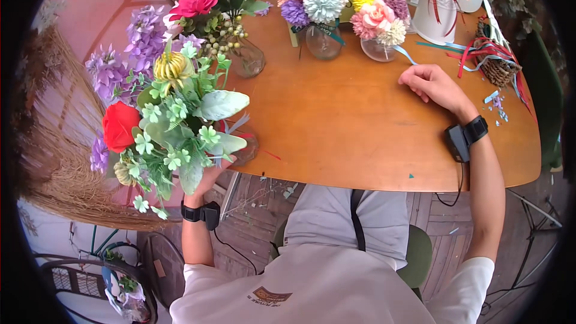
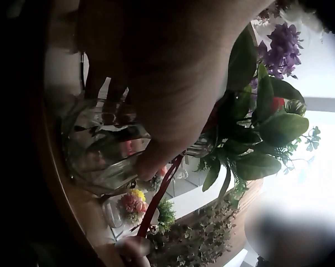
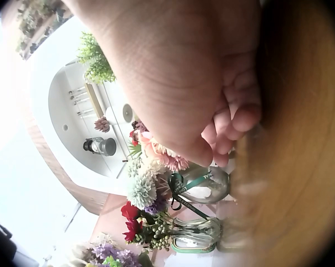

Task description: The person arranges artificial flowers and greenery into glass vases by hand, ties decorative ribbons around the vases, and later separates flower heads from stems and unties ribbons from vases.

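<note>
At the table's near left edge, my left hand [image 1: 210, 179] grips a clear glass vase [image 1: 246, 147]. Its thumb and fingers wrap round the glass [image 2: 95, 153] in the left wrist view. A red ribbon [image 2: 159, 194] hangs from the vase's neck. Above stands a tall bouquet with a red rose [image 1: 120, 126], a yellow bloom [image 1: 171, 67], purple blossoms and broad green leaves, which hide much of the hand. My right hand [image 1: 437, 87] rests on the tabletop at the right, fingers loosely curled and holding nothing. Just beyond it lies a light blue ribbon end [image 1: 405, 55].
Along the back of the wooden table [image 1: 336, 138] stand glass vases of flowers: red and pink ones [image 1: 247, 60], pastel ones [image 1: 324, 42] and a pink-yellow bunch [image 1: 378, 48]. A white pot [image 1: 438, 12] and ribboned wicker piece [image 1: 501, 72] stand right, near blue scraps [image 1: 497, 99].
</note>
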Demonstrator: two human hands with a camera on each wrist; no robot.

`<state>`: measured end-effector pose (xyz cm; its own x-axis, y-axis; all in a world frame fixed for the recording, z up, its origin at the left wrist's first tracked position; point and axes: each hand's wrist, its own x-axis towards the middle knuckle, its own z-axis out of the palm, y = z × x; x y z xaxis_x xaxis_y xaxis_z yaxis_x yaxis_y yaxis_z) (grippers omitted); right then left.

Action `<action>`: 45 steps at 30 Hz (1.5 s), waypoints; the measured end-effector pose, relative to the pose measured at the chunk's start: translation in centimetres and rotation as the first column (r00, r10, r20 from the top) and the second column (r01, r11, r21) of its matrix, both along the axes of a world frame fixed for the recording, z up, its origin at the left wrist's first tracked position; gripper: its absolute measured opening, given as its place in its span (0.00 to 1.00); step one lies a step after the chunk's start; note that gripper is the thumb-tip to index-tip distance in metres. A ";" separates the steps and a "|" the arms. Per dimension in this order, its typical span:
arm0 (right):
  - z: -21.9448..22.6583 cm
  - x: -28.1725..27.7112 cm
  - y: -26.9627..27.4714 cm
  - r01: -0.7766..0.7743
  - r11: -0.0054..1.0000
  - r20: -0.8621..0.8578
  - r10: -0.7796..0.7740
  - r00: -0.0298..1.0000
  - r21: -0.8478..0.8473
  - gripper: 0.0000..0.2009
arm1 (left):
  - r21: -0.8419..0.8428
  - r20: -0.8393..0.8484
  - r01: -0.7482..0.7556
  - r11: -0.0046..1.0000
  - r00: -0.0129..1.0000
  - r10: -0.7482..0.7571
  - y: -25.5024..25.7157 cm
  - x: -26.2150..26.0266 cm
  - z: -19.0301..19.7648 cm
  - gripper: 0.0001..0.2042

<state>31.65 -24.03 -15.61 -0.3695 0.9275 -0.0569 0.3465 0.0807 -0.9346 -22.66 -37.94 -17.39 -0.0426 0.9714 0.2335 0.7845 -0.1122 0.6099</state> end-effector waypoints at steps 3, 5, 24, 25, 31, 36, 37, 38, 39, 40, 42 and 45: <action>0.0 -0.1 0.0 -0.006 1.000 0.000 0.006 1.000 -0.003 0.12 | -0.105 0.208 -0.043 0.994 0.976 0.064 -0.4 0.8 2.3 0.24; 0.0 -0.1 -0.1 0.030 1.000 0.017 -0.029 0.999 -0.002 0.12 | -0.078 0.228 -0.041 0.996 0.972 0.058 -0.5 -0.6 1.4 0.26; 2.2 -12.6 -1.5 -0.208 0.975 0.045 0.212 0.976 -0.072 0.09 | 0.012 0.455 -0.005 1.000 0.891 -0.001 4.5 -8.8 1.2 0.38; 2.7 -14.3 -1.2 -0.269 0.959 0.060 0.275 0.960 -0.091 0.11 | 0.038 0.473 0.001 0.999 0.881 -0.019 4.7 -8.9 1.1 0.39; 1.4 -24.0 3.7 -0.198 0.920 0.163 0.150 0.975 0.339 0.46 | 0.092 0.555 -0.002 0.996 0.830 -0.049 5.3 -10.0 -0.5 0.42; 1.0 -29.8 7.5 -0.016 0.837 0.104 -0.049 0.993 0.547 0.58 | 0.047 0.550 0.033 0.998 0.833 -0.054 5.9 -11.3 -1.9 0.38; 1.5 -30.6 7.7 0.022 0.819 0.079 -0.081 0.994 0.573 0.56 | 0.068 0.532 -0.005 0.998 0.846 -0.032 5.8 -11.4 -2.2 0.35; 1.9 -31.2 8.1 0.051 0.800 0.054 -0.104 0.993 0.598 0.54 | 0.090 0.515 -0.053 0.995 0.857 -0.001 5.7 -11.1 -2.3 0.33; 2.1 -31.7 8.7 0.052 0.799 0.066 -0.113 0.991 0.599 0.54 | 0.036 0.586 -0.044 0.998 0.810 0.015 5.5 -10.7 -2.1 0.36; 2.3 -32.2 9.4 0.049 0.827 0.067 -0.105 0.992 0.560 0.53 | 0.037 0.594 -0.036 0.999 0.805 0.007 5.4 -10.6 -1.8 0.36; 2.5 -32.8 10.1 0.049 0.847 0.072 -0.102 0.992 0.529 0.52 | 0.011 0.557 0.005 1.000 0.830 -0.011 5.4 -10.6 -1.3 0.40; 2.6 -34.0 11.0 0.029 0.890 0.053 -0.059 0.997 0.456 0.41 | -0.031 0.544 0.009 0.999 0.839 0.009 5.4 -10.7 -1.2 0.43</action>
<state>-2.36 -12.98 -13.05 -0.3377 0.8728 0.3524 0.4167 0.4744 -0.7755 -33.37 -32.57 -18.55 -0.1538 0.9778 0.1426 0.3249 -0.0862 0.9418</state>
